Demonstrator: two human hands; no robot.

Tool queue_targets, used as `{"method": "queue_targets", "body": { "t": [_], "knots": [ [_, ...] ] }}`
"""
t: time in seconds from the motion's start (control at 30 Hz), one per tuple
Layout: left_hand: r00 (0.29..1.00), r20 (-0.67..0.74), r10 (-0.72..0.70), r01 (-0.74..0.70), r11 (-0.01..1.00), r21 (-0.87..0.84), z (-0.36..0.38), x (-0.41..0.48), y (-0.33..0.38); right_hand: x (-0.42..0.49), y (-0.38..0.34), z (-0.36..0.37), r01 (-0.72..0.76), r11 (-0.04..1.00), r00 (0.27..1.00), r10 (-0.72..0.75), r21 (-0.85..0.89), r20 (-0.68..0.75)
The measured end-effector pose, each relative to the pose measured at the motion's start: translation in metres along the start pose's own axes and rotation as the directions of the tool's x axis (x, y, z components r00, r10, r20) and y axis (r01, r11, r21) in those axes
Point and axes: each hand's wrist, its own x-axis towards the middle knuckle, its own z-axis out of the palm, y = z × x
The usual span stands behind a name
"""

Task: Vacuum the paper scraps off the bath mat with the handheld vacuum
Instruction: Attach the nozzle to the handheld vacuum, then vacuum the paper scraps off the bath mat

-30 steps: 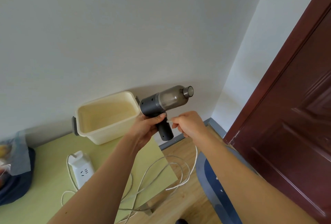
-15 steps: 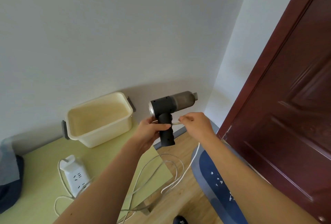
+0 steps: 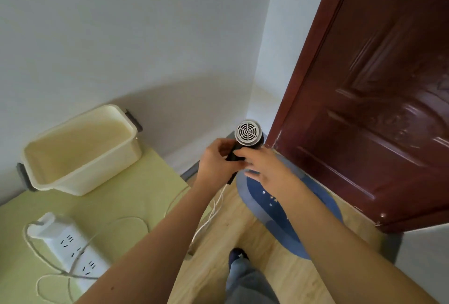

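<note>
The handheld vacuum (image 3: pixel 248 133) is dark grey, and its round white rear grille faces me. My left hand (image 3: pixel 217 158) grips its handle from the left. My right hand (image 3: pixel 263 169) meets the same handle from the right, thumb across it and fingers loosely curled below. A white cable (image 3: pixel 213 209) hangs down from the handle's bottom end. Below and beyond the hands, a blue oval bath mat (image 3: pixel 289 233) lies on the wooden floor by the door. Several small white paper scraps (image 3: pixel 270 198) are scattered on it, and my right forearm hides part of the mat.
A dark red door (image 3: pixel 379 99) stands right of the mat. On the left, a light green table (image 3: pixel 136 189) carries a cream plastic tub (image 3: pixel 80 153), a white power strip (image 3: pixel 70 248) and loops of white cable. My trouser leg and foot (image 3: pixel 240 269) are on the floor.
The vacuum has swung round, so its rear grille faces me instead of its side. Both hands have carried it right, towards the door and mat. My right hand has shifted from the cable onto the handle.
</note>
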Motion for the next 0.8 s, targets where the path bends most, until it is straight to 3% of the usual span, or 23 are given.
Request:
{"method": "queue_targets", "body": {
  "t": [0.13,0.3,0.53,0.8],
  "knots": [
    [0.985,0.166,0.040,-0.050,0.997,0.060,0.032,-0.005,0.008,-0.002,0.012,-0.033,-0.072,0.932,0.991,0.106,0.355,-0.077],
    [0.920,0.391,-0.013,-0.039,0.991,0.126,0.050,-0.011,0.008,0.005,0.029,-0.065,-0.064,0.891,0.964,0.171,0.449,-0.202],
    [0.987,0.150,-0.056,0.027,0.981,0.190,0.073,0.005,0.026,0.009,0.034,-0.135,-0.055,0.867,0.970,0.164,0.495,-0.179],
    [0.963,0.245,-0.114,0.047,0.964,0.262,0.179,0.030,0.028,0.048,0.065,-0.261,0.032,0.931,0.905,0.127,0.363,-0.405]
  ]
}}
